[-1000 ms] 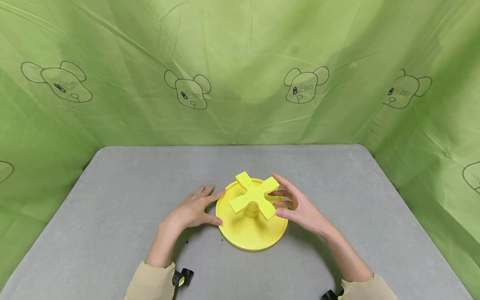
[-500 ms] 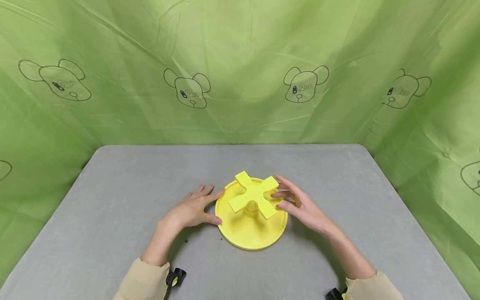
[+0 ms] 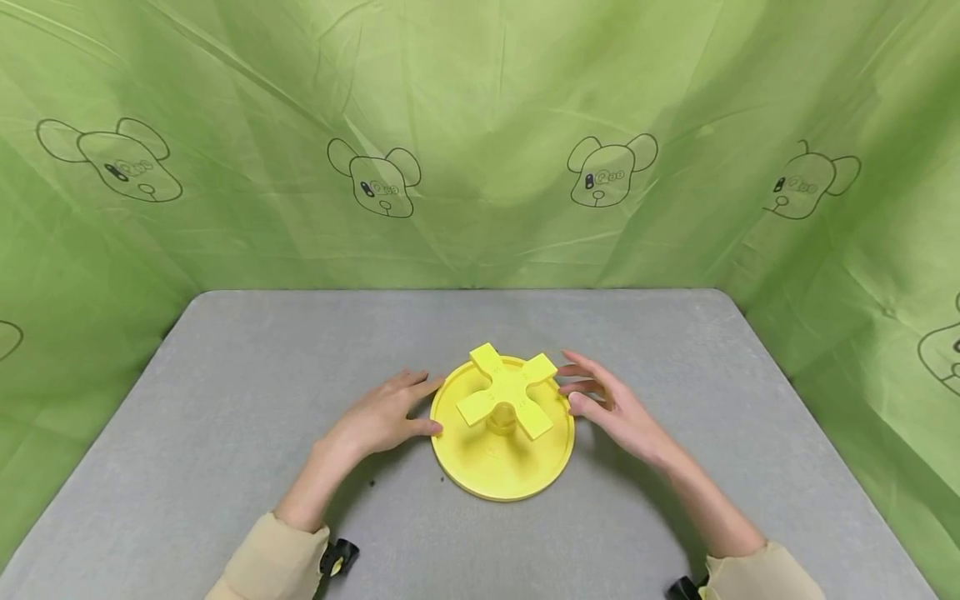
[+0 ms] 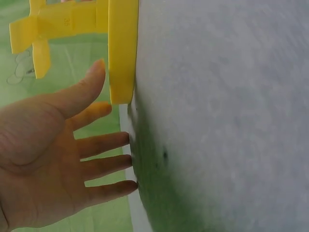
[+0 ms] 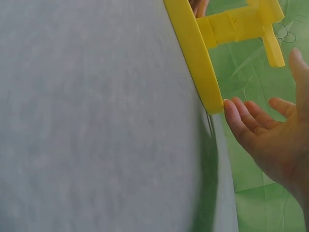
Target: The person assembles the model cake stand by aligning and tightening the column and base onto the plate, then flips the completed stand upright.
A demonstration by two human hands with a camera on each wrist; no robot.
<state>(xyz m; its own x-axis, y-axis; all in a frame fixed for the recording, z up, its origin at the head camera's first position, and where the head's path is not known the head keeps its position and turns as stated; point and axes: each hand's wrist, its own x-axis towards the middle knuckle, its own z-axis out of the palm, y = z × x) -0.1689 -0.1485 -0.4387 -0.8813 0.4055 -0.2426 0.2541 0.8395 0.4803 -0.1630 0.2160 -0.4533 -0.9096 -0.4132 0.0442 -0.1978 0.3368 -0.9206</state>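
A yellow round base (image 3: 491, 471) lies flat on the table, with a short post at its middle. On top of the post sits a yellow cross-shaped piece (image 3: 510, 387) with flared arms. My left hand (image 3: 382, 417) is at the base's left rim, thumb and fingers spread and relaxed; the left wrist view shows its thumb (image 4: 87, 89) beside the rim. To the right, my right hand (image 3: 611, 408) has loosely bent fingers close to the rim and holds nothing. In the right wrist view a fingertip (image 5: 229, 108) is right at the base's edge.
The grey table (image 3: 300, 333) runs back to a green curtain (image 3: 480, 233) printed with bear faces, which also rises at both sides. Small dark specks (image 3: 372, 482) dot the table left of the base. Black wrist cameras (image 3: 339, 556) sit at the cuffs.
My right hand has drawn away to the right from the cross-shaped piece. The left hand has eased slightly left off the rim. The yellow base and cross-shaped piece stay in place.
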